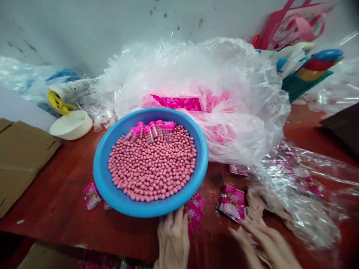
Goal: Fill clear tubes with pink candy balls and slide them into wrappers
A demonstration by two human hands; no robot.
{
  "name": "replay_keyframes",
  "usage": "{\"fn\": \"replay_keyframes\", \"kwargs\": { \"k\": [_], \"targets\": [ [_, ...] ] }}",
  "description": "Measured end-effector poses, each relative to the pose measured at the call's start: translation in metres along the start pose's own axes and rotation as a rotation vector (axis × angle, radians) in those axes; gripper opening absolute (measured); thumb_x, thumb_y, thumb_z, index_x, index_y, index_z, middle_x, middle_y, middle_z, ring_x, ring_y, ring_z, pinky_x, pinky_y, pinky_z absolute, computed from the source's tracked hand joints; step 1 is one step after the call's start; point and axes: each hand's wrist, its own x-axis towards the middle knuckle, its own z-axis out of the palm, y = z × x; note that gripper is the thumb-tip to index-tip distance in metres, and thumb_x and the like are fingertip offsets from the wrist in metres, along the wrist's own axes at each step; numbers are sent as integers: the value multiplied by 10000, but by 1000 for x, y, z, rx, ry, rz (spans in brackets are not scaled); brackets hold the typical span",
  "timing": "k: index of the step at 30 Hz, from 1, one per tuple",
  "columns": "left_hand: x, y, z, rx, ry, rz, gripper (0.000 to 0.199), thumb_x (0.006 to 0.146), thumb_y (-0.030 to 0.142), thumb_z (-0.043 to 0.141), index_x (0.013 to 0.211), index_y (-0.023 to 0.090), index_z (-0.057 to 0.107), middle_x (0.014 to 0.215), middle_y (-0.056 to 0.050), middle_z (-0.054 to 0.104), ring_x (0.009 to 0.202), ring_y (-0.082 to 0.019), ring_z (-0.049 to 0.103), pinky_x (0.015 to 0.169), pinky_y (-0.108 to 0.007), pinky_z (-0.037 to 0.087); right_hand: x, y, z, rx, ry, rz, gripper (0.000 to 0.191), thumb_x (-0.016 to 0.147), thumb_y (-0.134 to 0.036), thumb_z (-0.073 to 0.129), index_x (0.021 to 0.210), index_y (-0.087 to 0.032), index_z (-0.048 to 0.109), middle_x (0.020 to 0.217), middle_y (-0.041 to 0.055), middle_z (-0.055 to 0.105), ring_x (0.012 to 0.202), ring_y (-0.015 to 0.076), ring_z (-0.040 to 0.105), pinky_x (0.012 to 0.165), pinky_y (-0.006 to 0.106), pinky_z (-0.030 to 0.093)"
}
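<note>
A blue basin [151, 211] holds a bed of pink round beads or candies [151, 168]. Several small clear tubes with bright pink caps [150, 130] lie on them at the far side. My left hand [174, 235] reaches flat with stretched fingers at the basin's near edge, its fingertips partly hidden by the rim. Just right of it are pink printed cards [195, 213]. My right hand [260, 241], somewhat blurred, has thumb and fingers apart near the lower edge of a pink printed packet [232, 201]. A crumpled beige cloth [256, 205] lies by that hand.
Behind the basin spreads a large translucent bag [238, 127] with pink pieces inside. Crumpled clear plastic [305, 209] covers the right side. A white round dish [73, 127] and cardboard [22, 160] stand left. A small pink packet [92, 196] lies near the basin.
</note>
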Motion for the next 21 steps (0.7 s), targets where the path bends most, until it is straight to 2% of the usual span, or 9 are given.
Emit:
{"fn": "replay_keyframes", "kwargs": {
  "k": [2,5,7,10,16,18,21],
  "targets": [
    [1,-8,-2,57,-52,-37,231,877,195,449,1016,183,632,890,-116,719,816,-272,672,733,-394,543,6,-32,19,-5,-127,-143,310,880,-444,520,966,-168,634,849,81,677,728,209,677,649,319,529],
    [-1,-3,3,33,-114,-39,241,888,175,399,870,179,640,839,-112,716,749,-266,679,672,-396,555,11,-58,46,7,-161,-119,463,971,-415,284,898,-113,627,746,99,651,588,176,678,488,257,512],
    [-1,3,7,22,-114,-35,285,889,154,362,793,175,630,821,-121,710,756,-278,682,652,-406,560,13,-60,54,18,-160,-104,498,976,-411,251,828,-117,624,682,88,631,513,168,656,423,249,483],
    [0,8,11,2,-112,-30,295,891,158,345,777,173,617,779,-117,700,764,-280,686,647,-404,567,16,-54,55,56,-149,-85,450,964,-420,306,742,-150,590,637,62,614,494,162,640,437,243,487],
    [-4,9,13,-7,-96,-62,203,864,183,433,990,157,591,917,-127,709,858,-281,681,740,-416,561,13,-53,48,180,-102,-73,250,936,-297,438,776,-167,579,623,15,630,510,127,638,497,198,499],
    [-6,8,13,-16,-89,-81,221,842,169,476,1033,158,588,963,-131,708,885,-279,676,764,-416,555,11,-53,48,216,-91,-97,209,926,-245,457,787,-176,597,633,3,643,524,117,646,529,189,507],
    [-6,6,10,-100,-97,-140,300,806,163,548,1101,167,601,992,-123,715,856,-265,681,779,-410,555,13,-50,46,232,-77,-104,218,924,-241,459,810,-164,629,719,41,680,612,139,682,594,212,543]
  ]
}}
